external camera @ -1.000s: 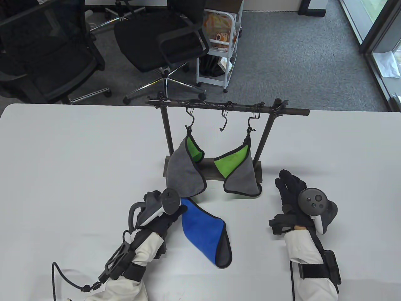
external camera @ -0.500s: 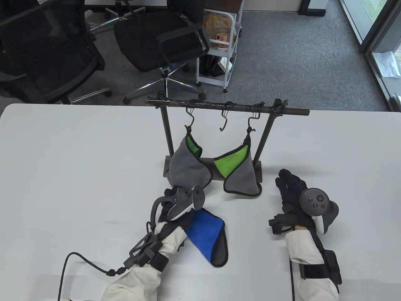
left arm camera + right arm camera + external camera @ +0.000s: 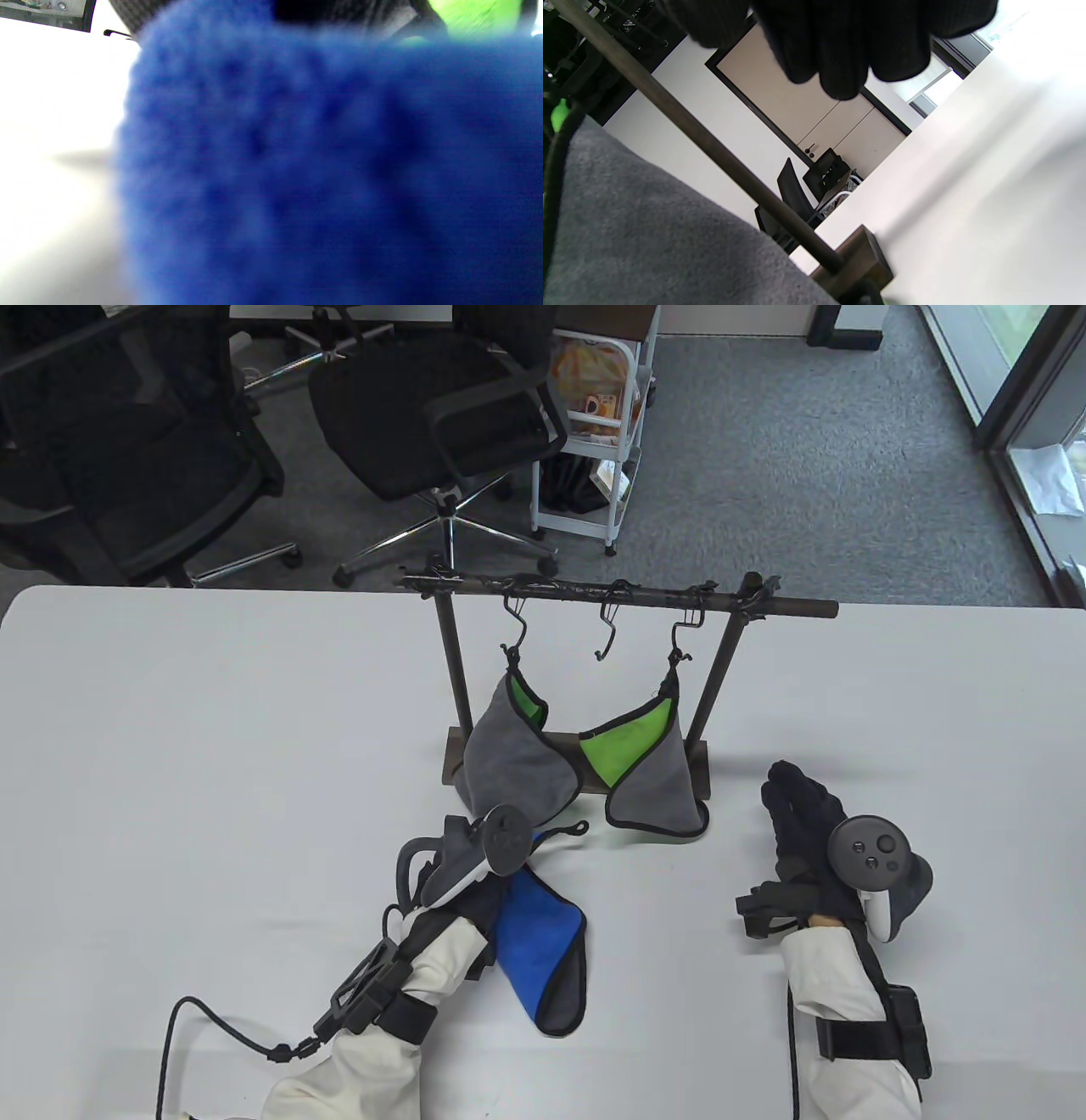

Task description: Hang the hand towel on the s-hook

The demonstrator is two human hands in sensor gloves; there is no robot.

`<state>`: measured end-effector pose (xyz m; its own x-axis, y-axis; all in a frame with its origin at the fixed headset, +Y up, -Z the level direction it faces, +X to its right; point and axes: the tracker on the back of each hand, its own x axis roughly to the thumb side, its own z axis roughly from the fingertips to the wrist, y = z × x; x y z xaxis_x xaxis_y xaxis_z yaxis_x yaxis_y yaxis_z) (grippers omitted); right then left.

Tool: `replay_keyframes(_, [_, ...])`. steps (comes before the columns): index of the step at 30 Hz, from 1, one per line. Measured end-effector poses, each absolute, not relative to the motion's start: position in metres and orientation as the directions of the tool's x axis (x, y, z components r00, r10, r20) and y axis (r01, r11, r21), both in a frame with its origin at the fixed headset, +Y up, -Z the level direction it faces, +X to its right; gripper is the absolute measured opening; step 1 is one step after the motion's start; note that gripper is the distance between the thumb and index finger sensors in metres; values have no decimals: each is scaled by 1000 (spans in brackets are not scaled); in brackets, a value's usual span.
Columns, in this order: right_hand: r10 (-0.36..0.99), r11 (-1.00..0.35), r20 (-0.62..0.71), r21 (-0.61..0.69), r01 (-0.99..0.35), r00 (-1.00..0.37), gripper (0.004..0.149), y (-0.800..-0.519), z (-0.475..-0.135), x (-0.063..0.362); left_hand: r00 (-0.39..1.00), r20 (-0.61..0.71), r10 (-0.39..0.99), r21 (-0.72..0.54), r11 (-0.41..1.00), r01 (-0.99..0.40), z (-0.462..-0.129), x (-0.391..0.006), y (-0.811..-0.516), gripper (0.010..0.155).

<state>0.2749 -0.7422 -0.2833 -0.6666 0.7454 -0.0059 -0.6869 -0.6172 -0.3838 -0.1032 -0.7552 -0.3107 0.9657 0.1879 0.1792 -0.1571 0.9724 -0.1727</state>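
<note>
A blue and grey hand towel [image 3: 543,937] lies on the white table [image 3: 212,746] in front of the rack. Its black loop [image 3: 567,830] sticks out at its far end. My left hand [image 3: 488,869] grips the towel's far end just behind the loop; the tracker hides the fingers. The blue towel fills the left wrist view [image 3: 318,169], blurred. The rack's bar [image 3: 619,595] carries three s-hooks. The middle s-hook [image 3: 606,634] is bare. My right hand [image 3: 793,806] rests flat and empty on the table to the right of the rack; its fingers [image 3: 840,46] show spread.
A grey and green towel [image 3: 517,763] hangs from the left s-hook [image 3: 514,632], another [image 3: 649,768] from the right s-hook [image 3: 680,638]. The rack's wooden base [image 3: 859,258] and right post [image 3: 717,678] stand near my right hand. Office chairs [image 3: 441,407] and a cart [image 3: 594,432] stand beyond the table.
My left hand reached right over the blue towel's far end, then drew back slightly left with it. The towel shifted left and its loop now shows. My right hand slid slightly right.
</note>
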Motion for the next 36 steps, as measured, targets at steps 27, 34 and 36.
replay_keyframes(27, [773, -583, -8, -403, -706, -634, 54, -740, -281, 284, 673, 243, 699, -9, 695, -719, -299, -119, -661, 41])
replay_keyframes(34, [778, -576, -7, -407, -709, -628, 54, -740, -280, 285, 658, 280, 699, 45, 675, -736, -303, -115, -628, 43])
replay_keyframes(36, [780, -573, -6, -407, -711, -625, 54, -740, -280, 285, 669, 286, 685, 69, 682, -728, -305, -113, -620, 43])
